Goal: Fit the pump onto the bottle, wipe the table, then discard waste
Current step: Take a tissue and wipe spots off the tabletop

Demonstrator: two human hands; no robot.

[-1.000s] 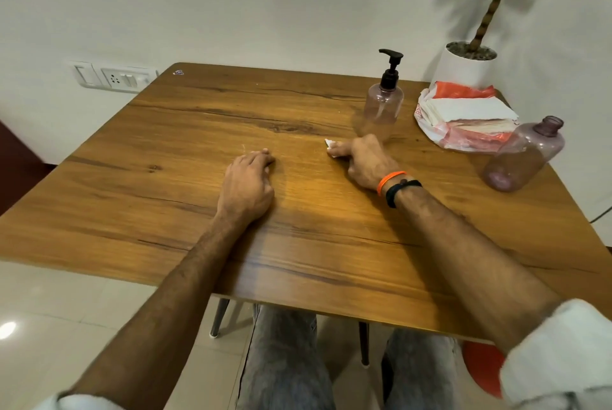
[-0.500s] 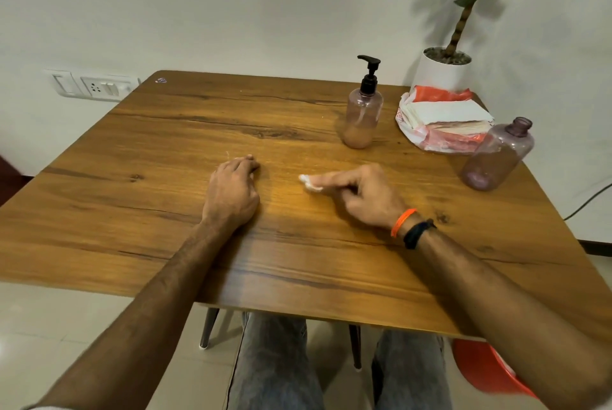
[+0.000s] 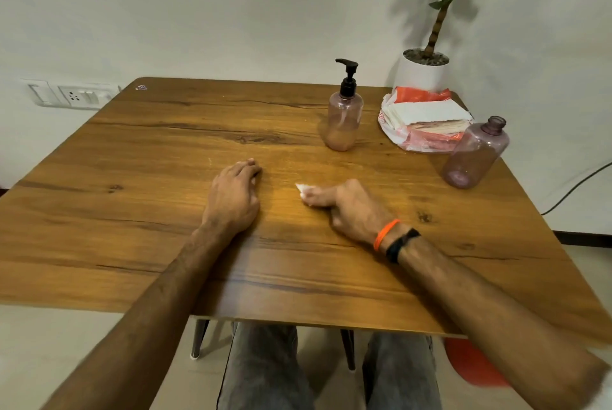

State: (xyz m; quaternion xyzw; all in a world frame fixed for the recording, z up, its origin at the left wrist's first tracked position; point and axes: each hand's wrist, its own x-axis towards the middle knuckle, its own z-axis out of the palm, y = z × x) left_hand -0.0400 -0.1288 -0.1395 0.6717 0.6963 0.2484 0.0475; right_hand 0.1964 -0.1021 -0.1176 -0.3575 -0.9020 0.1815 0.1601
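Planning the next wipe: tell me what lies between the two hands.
Bare wood of the table between left hand and right hand, which pinches a tissue; head view.

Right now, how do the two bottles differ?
The left bottle carries a black pump; the right bottle has an open neck. The left bottle stands mid-table at the back, the right bottle near the right edge by the tissue pack. Both are tinted, see-through, upright.

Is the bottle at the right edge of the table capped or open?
Open. The bottle shows a bare neck with no cap or pump, while the black pump sits on the other bottle.
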